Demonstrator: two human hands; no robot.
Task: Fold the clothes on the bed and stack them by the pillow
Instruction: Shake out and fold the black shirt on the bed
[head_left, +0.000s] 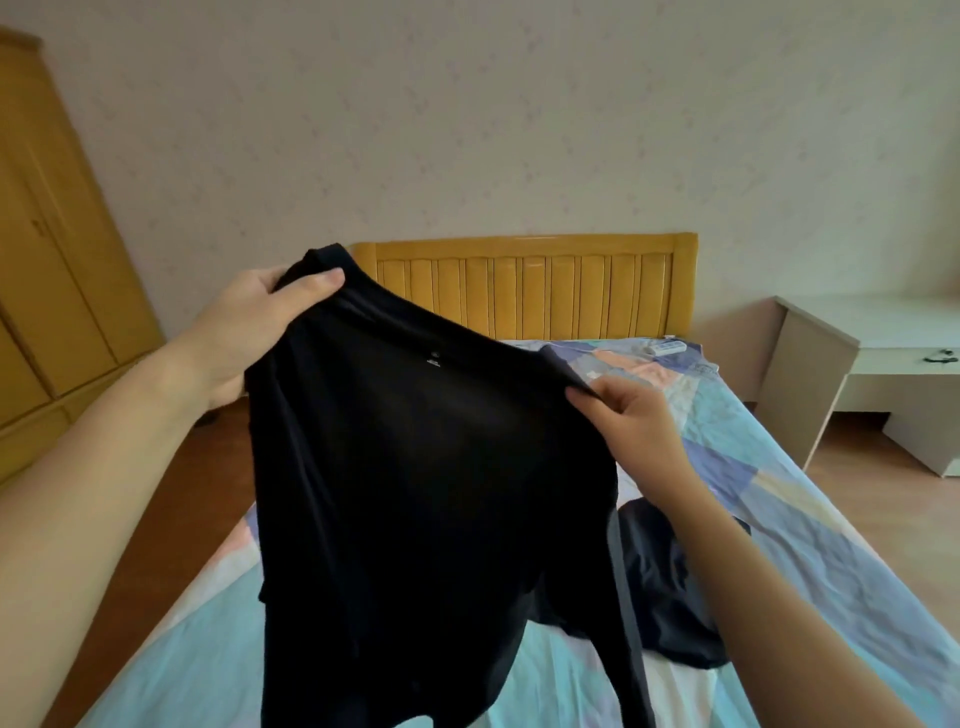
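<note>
Here, left hand (244, 332) grips black shirt (415, 493); right hand (628, 421) pinches it — above bed (779, 519).

Two bare forearms are seen, one entering from the near left and one from the near right. No sleeve, watch, ring or glove is worn on either. The left hand (244, 338) is shown with a short, unpainted thumbnail. On the right hand (631, 423), the fingers (584, 397) are likewise left uncovered.
</note>
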